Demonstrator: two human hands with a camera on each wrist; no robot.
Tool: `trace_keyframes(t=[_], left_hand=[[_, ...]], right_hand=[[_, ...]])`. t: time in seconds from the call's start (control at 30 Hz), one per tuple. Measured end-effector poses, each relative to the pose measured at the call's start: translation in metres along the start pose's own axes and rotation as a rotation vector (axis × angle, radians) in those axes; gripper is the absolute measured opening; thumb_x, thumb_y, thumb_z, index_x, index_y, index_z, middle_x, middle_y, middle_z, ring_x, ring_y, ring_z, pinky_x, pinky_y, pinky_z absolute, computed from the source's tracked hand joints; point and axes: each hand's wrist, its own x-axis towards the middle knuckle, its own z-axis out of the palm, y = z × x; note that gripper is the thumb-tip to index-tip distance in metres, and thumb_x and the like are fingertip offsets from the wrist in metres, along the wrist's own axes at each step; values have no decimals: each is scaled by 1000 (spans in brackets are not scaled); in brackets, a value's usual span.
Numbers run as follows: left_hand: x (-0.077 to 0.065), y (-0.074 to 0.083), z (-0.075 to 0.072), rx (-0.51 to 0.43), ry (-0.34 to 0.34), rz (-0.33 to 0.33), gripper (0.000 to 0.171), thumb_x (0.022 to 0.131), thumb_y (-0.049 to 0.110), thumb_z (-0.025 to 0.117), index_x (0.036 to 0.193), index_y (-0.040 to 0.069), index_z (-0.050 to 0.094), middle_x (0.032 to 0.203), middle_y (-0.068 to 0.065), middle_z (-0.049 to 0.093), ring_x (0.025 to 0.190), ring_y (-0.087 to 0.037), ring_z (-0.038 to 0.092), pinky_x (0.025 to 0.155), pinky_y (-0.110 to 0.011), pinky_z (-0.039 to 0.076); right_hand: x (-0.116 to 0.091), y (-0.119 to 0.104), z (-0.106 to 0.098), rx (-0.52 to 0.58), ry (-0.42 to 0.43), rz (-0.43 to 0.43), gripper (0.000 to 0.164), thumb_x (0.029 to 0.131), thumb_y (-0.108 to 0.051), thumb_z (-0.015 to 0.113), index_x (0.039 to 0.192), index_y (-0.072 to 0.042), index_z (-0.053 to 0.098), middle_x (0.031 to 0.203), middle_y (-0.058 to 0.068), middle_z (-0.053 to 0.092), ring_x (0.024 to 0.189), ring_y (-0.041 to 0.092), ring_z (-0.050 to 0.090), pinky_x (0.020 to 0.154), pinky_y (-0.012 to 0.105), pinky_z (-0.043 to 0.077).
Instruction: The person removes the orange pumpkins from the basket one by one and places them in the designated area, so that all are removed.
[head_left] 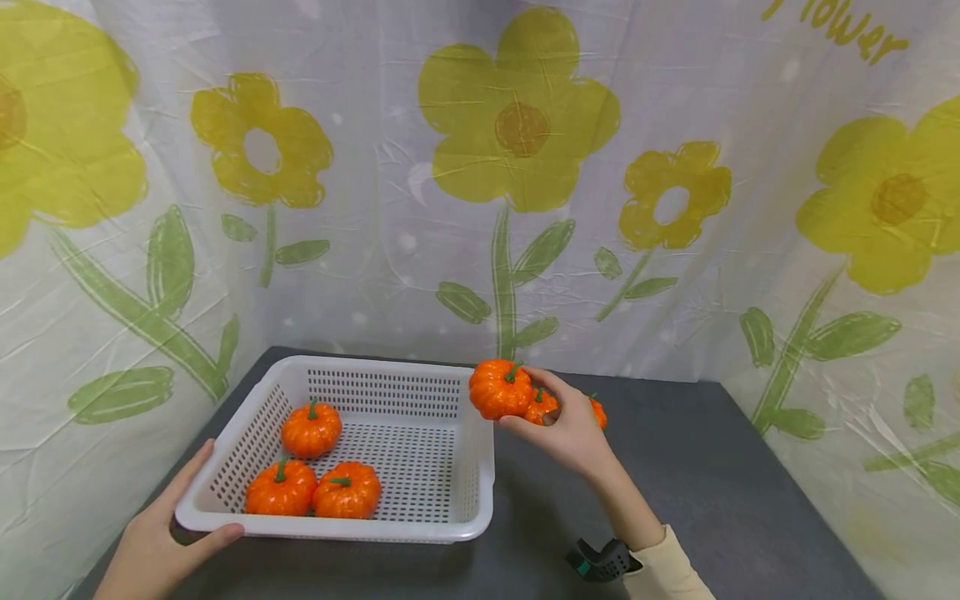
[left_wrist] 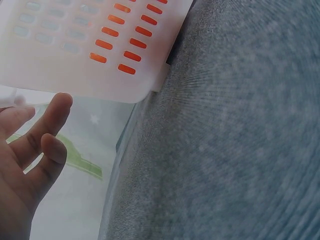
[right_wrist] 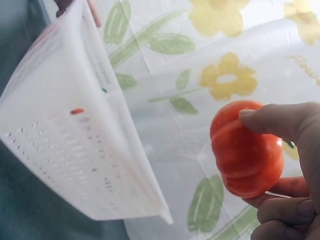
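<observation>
My right hand holds a small orange toy pumpkin with a green stem, just above the right rim of a white plastic basket. In the right wrist view, thumb and fingers pinch the held pumpkin from opposite sides. At the basket's near left corner, my left hand rests against the rim, thumb along the front and fingers along the left side. Its fingers look spread and loosely bent in the left wrist view. Three similar pumpkins sit inside the basket, toward its left.
Beyond the right hand, more orange pumpkins are partly hidden by it. The basket stands on a dark grey table. A pale curtain with yellow flowers surrounds the table at the back and sides.
</observation>
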Motion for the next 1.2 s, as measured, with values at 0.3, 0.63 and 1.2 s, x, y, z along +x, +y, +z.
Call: trace_keyframes(t=[0.3, 0.63, 1.2], left_hand=[[0, 2, 0, -5, -6, 4, 119, 88, 45, 86, 172, 17, 7, 153, -44, 40, 113, -57, 57, 95, -84, 42], [0, 1, -1, -3, -11, -2, 119, 88, 45, 86, 172, 17, 7, 153, -44, 40, 115, -57, 55, 94, -84, 40], [-1, 1, 0, -9, 7, 17, 118, 87, 44, 87, 172, 16, 9, 152, -43, 42, 111, -53, 59, 93, -82, 45]], right_hand=[[-14, 25, -10, -22, 60, -8, 74, 86, -23, 90, 151, -10, 57, 145, 15, 63, 88, 17, 62, 70, 19, 55], [-32, 57, -21, -91, 91, 72, 76, 83, -25, 92, 149, -8, 58, 142, 16, 65, 51, 7, 26, 52, 20, 30], [-43, 97, -9, -145, 116, 118, 73, 79, -31, 95, 143, -12, 64, 129, 10, 70, 43, 3, 27, 48, 21, 30]])
